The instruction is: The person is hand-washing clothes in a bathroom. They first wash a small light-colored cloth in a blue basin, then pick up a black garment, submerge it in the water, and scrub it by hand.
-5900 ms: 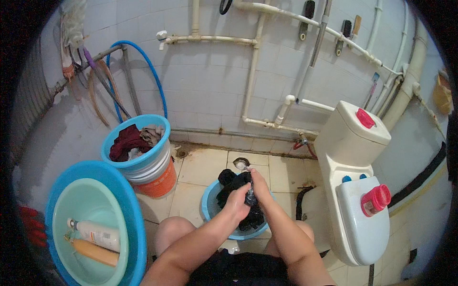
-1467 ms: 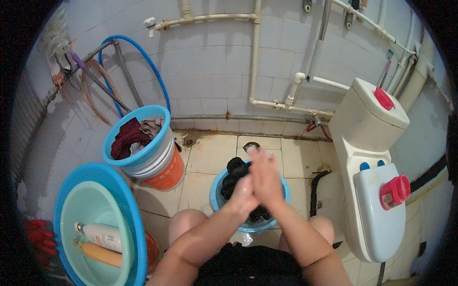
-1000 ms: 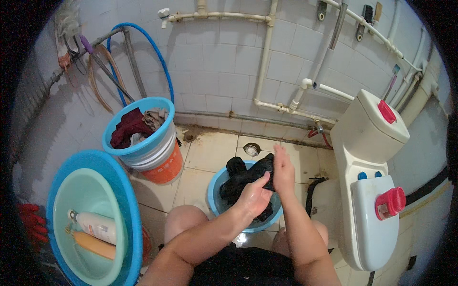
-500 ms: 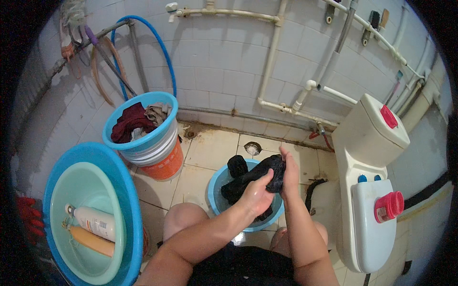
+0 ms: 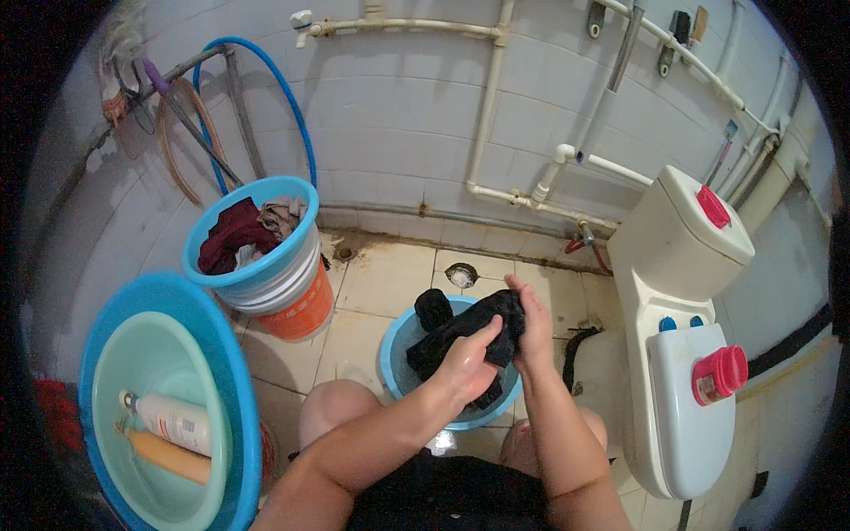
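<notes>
A dark wet black garment (image 5: 453, 338) is bunched up between my two hands, over a light blue basin (image 5: 387, 352) on the floor. My left hand (image 5: 469, 365) grips its near end, thumb on top and the other fingers mostly hidden. Pressed along its right side is my right hand (image 5: 531, 329), fingers long and close together, palm against the fabric. The lower part of the garment hangs into the basin. Another black bunch of cloth (image 5: 433, 310) rests at the basin's far left, and more black fabric shows under my left hand.
At left, a pale green basin (image 5: 159, 323) with two bottles sits in a larger blue basin (image 5: 102, 354). Behind it, a blue basin of clothes (image 5: 237, 237) tops a bucket (image 5: 305, 305). A toilet (image 5: 691, 425) with a pink tub (image 5: 719, 376) stands right; a floor drain (image 5: 461, 275) lies ahead.
The view has shifted slightly. My hands still hold the black garment over the basin, and its top end has turned a little between my palms.
</notes>
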Action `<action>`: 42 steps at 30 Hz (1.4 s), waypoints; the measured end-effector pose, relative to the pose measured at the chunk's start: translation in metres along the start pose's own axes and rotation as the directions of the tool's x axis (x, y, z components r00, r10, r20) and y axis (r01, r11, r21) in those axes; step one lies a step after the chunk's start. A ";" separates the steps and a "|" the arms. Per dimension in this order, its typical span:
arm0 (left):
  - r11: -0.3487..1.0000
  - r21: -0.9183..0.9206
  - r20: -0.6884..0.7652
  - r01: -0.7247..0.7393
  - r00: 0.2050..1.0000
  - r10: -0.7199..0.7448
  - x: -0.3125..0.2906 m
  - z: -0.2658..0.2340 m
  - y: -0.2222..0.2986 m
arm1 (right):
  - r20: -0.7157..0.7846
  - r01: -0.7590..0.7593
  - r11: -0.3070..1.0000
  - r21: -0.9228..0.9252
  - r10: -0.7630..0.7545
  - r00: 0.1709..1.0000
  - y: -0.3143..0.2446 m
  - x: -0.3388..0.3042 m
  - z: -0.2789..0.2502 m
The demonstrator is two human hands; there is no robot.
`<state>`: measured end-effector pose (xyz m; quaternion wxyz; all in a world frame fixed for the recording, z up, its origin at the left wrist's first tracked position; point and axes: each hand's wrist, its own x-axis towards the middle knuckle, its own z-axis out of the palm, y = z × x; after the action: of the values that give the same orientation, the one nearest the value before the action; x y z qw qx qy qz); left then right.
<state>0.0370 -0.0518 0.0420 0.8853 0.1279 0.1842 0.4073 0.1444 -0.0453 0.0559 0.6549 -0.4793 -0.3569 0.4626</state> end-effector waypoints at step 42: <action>0.976 -0.061 -0.031 -0.210 0.977 0.209 0.012 -0.017 0.021 | 0.336 0.512 0.617 -0.597 -0.387 0.859 0.007 -0.048 0.045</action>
<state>0.0228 -0.0280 0.0321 0.8388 0.1133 0.1672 0.5056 0.0866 -0.0767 0.0604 0.4994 -0.5336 -0.6627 0.1636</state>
